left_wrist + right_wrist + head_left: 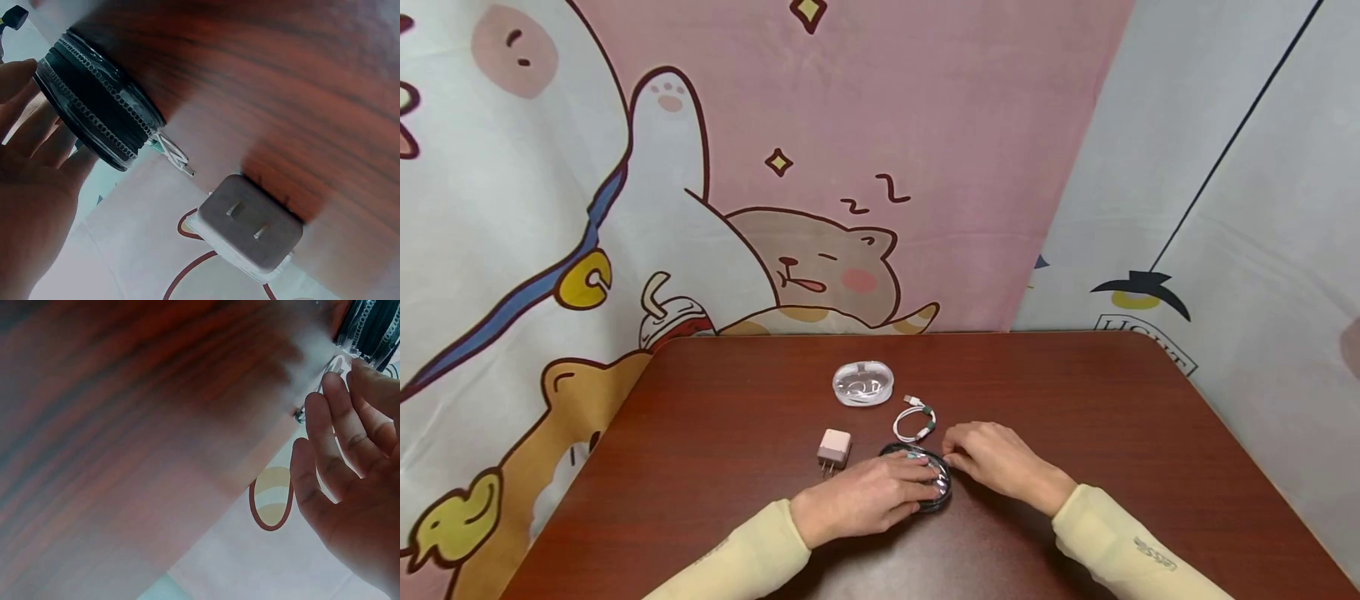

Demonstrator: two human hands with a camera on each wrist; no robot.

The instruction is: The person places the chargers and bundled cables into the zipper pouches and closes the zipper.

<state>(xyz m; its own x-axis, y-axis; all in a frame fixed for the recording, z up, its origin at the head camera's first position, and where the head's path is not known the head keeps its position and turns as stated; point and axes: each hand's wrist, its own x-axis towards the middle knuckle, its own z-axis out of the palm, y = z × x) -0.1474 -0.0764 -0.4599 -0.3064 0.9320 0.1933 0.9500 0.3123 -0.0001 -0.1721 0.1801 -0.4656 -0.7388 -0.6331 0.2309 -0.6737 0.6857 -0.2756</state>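
Observation:
A small round zippered pouch (942, 492) with a clear top and black edging lies on the table. Its dark zipper band (94, 94) shows side-on in the left wrist view. My left hand (872, 492) rests on the pouch with its fingers stretched across the top. On the pouch's right side, my right hand (996, 458) pinches at the zippered edge with thumb and index finger; the bit between the fingertips is hidden. The other fingers (319, 419) of that hand are loosely extended. Just beyond the pouch sits a coiled white USB cable (914, 439).
A pink-and-grey plug charger (834, 448) lies left of the pouch, its prongs toward me. Farther back stands a clear oval container (863, 385). The brown table (1075, 392) ends at a cartoon-print cloth (985, 167).

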